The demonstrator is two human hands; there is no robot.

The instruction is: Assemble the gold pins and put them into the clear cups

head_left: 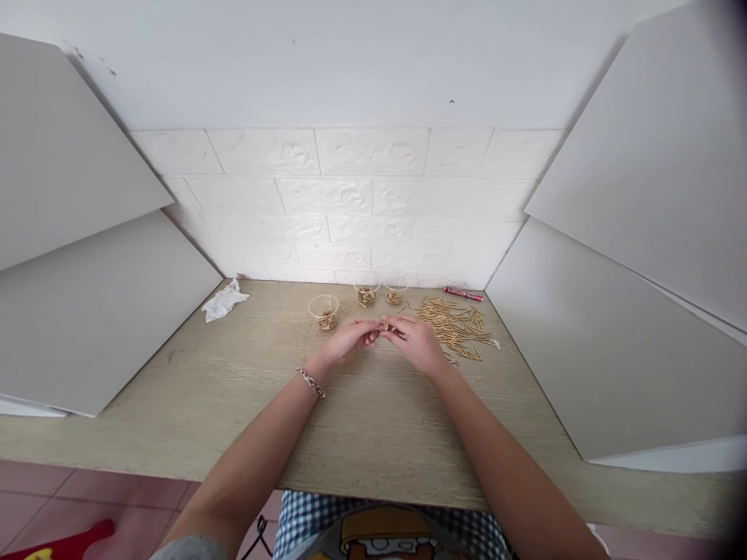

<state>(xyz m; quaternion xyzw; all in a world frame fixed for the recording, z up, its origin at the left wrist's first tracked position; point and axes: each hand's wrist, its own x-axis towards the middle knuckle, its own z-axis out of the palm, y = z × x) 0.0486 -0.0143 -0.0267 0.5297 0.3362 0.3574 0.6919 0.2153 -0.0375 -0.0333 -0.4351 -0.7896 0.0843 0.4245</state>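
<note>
My left hand (351, 339) and my right hand (416, 342) meet over the middle of the wooden table (245, 389). Both pinch a small gold-coloured part (386, 327) between their fingertips. A bracelet (311, 382) is on my left wrist. To the right of my right hand lies a heap of several gold-coloured pins (452, 320). Behind the hands stand three small clear cups: one (324, 310) at the left, one (366, 294) in the middle, one (395, 295) at the right, each with gold pieces inside.
A crumpled white cloth (224, 302) lies at the back left. A red pen (463, 294) lies by the white brick wall (350, 202). Grey panels (87, 311) (612, 342) close in the table on both sides.
</note>
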